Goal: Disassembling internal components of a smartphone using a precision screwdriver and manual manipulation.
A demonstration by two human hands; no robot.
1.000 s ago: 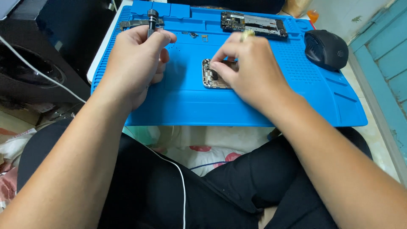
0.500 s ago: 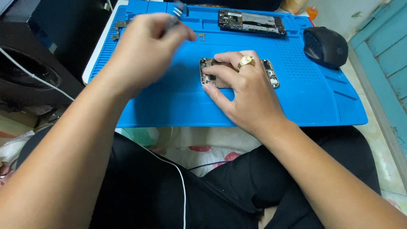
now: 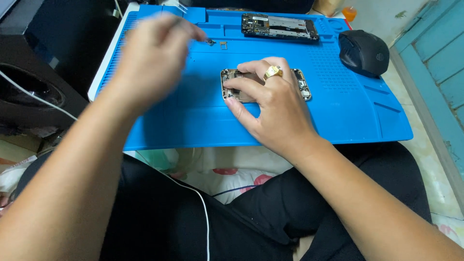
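The opened phone body (image 3: pixel 263 84), a metal-edged frame with bare circuitry showing at both ends, lies flat on the blue repair mat (image 3: pixel 290 123) under the right hand (image 3: pixel 270 104), whose fingers, one wearing a gold ring (image 3: pixel 273 72), press down on it and hide its middle. The left hand (image 3: pixel 152 58) is lifted over the mat's far left part, blurred, its fingers pinched together, though I cannot tell what, if anything, they grip. Beyond the right hand lies a second dismantled phone (image 3: pixel 280 26), small loose parts (image 3: pixel 216 44) sit between the hands, and a black computer mouse (image 3: pixel 363 52) rests to the right.
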